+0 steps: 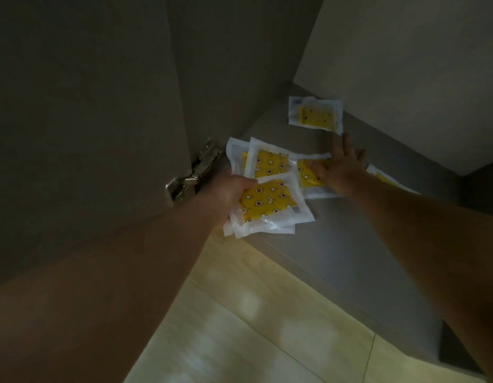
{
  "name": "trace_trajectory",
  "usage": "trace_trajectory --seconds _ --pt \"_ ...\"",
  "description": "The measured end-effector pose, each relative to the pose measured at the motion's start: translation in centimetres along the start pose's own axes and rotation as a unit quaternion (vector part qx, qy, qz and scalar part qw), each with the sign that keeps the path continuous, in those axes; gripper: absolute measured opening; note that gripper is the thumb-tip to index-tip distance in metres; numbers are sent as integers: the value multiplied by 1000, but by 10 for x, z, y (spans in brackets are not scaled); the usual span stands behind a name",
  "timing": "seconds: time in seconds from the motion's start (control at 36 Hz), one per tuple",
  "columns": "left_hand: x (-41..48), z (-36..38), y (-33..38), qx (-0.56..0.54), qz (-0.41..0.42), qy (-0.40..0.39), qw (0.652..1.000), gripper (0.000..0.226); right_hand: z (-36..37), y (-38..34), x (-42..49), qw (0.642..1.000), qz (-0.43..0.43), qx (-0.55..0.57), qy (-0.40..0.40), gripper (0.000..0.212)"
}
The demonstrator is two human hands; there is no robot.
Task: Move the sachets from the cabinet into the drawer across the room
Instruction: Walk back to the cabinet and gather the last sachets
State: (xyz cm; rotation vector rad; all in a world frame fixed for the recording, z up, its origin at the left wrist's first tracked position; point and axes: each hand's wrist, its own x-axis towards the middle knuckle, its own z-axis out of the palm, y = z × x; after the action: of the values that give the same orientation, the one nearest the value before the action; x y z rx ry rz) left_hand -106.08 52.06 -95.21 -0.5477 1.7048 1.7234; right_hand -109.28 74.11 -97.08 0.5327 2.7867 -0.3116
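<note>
your left hand (pixel 231 192) grips a sachet stack (pixel 270 207); right hand (pixel 340 170), fingers spread, presses another sachet (pixel 309 180) on the cabinet shelf (pixel 339 233).

Left hand (pixel 231 190) grips stacked sachets (pixel 267 205) — right hand (pixel 340 168) lies spread over another sachet (pixel 309 175) on the cabinet floor (pixel 336 239).

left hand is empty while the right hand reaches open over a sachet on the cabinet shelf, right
No. The head view shows the left hand gripping a stack of yellow sachets, not empty. The right hand does reach open over a sachet on the cabinet shelf.
</note>
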Motion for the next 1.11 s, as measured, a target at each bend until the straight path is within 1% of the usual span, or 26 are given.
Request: trace_trajectory --seconds 0.08,0.14,0.19,0.22,0.28,0.36,0.44,0.47,0.53,0.56,0.64,0.75,0.78,0.81,0.86,0.89,0.92,1.0,1.03,1.11 --pt "1 1 -1 -10 6 1 1000 36 -7 -7 12 1000 -4 23 8 90" --pt "4 0 -3 -15 10 2 1000 43 -13 -8 24 1000 -9 -10 25 98" --pt "5 0 -3 -31 11 -8 999 38 -18 -7 40 998 -21 -54 34 105" --pt "5 -1 -2 -35 10 -13 999 34 -21 -8 47 997 -26 -71 25 108" --pt "5 -1 -2 -41 8 -20 999 34 -24 -9 57 992 -56 -115 -15 110" --pt "5 -2 -1 -37 7 -20 999 32 -21 -7 60 990 -71 -113 -53 107" --pt "4 -3 0 -36 3 -16 999 31 -20 -3 50 990 -59 -117 -45 126" --pt "4 -3 -1 -39 5 -15 999 30 -21 -2 45 990 -53 -125 -47 125" --pt "2 -2 -2 -45 7 -13 999 30 -22 3 33 990 -23 -128 -57 110" --pt "1 -2 -2 -42 9 -10 999 31 -21 6 30 990 -13 -128 -55 108" --pt "-1 -1 -1 -37 16 -2 999 35 -18 13 26 989 -9 -135 -53 115" --pt "-1 0 -2 -55 10 -5 998 31 -17 14 12 993 6 -108 -51 118" --pt "-2 1 -2 -52 9 -6 999 30 -17 14 6 993 4 -109 -50 116" --pt "-2 1 -2 -49 8 -6 999 29 -16 15 0 993 -2 -109 -50 109" --pt "-2 1 -2 -44 6 -4 999 29 -17 15 -13 994 0 -100 -45 87" --pt "-2 1 -1 -42 6 -5 999 29 -17 14 -19 994 -3 -104 -35 80" --pt "-1 1 0 -40 7 -6 999 29 -17 13 -25 993 -13 -114 -23 78" --pt "-1 0 0 -28 7 -6 1000 27 -16 16 -35 992 -42 -120 -14 83" --pt "0 0 0 -24 8 -6 1000 28 -16 19 -37 993 -41 -109 -14 83" --pt "1 0 -2 -6 15 8 1000 30 -10 29 -40 999 -19 -46 -9 73"
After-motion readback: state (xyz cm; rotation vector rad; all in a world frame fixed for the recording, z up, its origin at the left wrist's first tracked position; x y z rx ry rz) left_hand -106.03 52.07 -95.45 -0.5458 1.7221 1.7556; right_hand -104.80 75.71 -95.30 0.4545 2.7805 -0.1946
